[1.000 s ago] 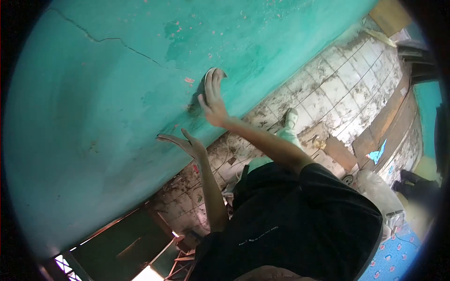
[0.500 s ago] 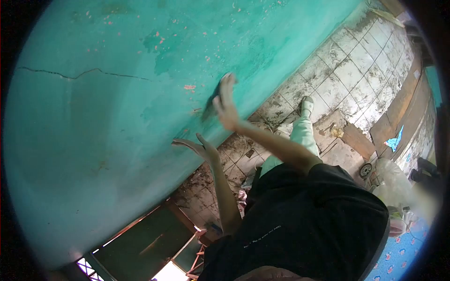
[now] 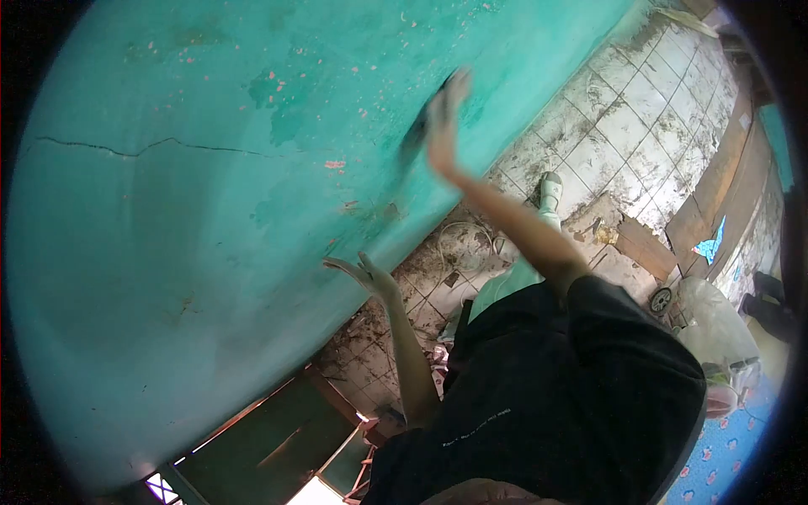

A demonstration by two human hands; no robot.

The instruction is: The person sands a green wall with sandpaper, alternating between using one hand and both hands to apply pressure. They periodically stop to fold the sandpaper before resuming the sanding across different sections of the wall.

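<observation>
A turquoise wall (image 3: 194, 219) with a long crack and pinkish chipped spots fills the left of the view. My right hand (image 3: 444, 126) is raised at the wall, fingers stretched out and blurred by motion, with a dark shadow beside it. I cannot make out anything held in it, nor whether the palm touches the surface. Lower down, my left hand (image 3: 368, 276) is bent back at the wrist near the wall, its fingers extended and apart. Nothing shows in the left hand.
Dirty white floor tiles (image 3: 623, 126) run along the wall's foot, where my foot (image 3: 550, 192) stands. To the right lie wooden boards (image 3: 715, 185), a small wheel (image 3: 661, 300), a clear plastic bag (image 3: 711, 320) and blue patterned cloth (image 3: 715, 454). A dark panel (image 3: 261, 446) stands lower left.
My right hand has swept up and to the right along the wall. My left hand has shifted slightly right, its fingers still extended.
</observation>
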